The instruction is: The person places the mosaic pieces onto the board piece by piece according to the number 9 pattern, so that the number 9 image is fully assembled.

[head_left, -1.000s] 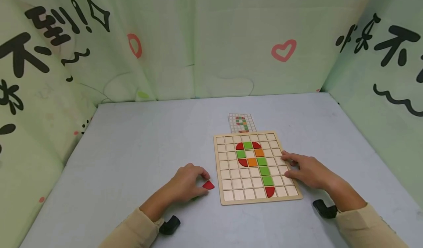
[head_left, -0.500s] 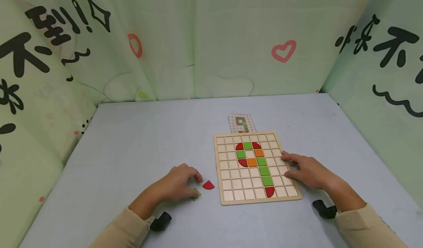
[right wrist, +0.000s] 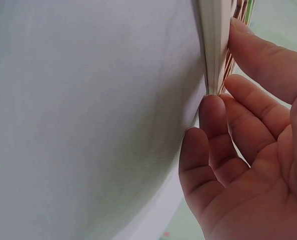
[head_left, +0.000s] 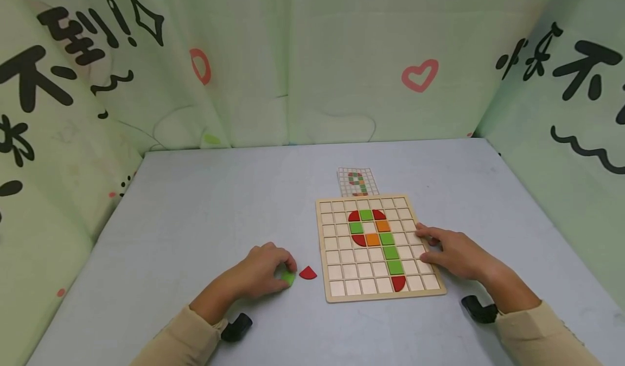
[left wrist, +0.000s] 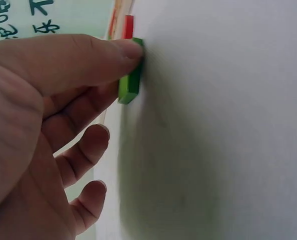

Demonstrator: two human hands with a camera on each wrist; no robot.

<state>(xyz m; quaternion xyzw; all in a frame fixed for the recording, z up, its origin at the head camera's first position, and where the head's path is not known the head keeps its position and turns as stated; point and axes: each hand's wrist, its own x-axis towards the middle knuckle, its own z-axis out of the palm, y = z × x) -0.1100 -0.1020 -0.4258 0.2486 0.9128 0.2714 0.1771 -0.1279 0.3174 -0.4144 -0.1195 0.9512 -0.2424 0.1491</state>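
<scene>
My left hand [head_left: 263, 271] pinches a small green square tile [head_left: 289, 277] between thumb and fingers, left of the board. In the left wrist view the tile [left wrist: 132, 72] stands edge-on under the thumb. A red quarter-round tile [head_left: 308, 273] lies on the table just right of that hand. The wooden grid board [head_left: 351, 296] bears red, green and orange tiles in a hooked line. My right hand [head_left: 454, 251] rests at the board's right edge, its thumb and fingertips touching it. The right wrist view shows that board edge [right wrist: 216, 50] side-on against the thumb and fingertips.
A pattern card [head_left: 344, 179] with a small coloured grid lies behind the board, its lower end meeting the board's far edge. The pale table [head_left: 210, 203] stretches left. Green curtains [head_left: 312, 57] with black lettering stand behind and at both sides.
My left hand has moved left, away from the red tile, and picked up the green tile that lay beside it. The right hand and board stay put.
</scene>
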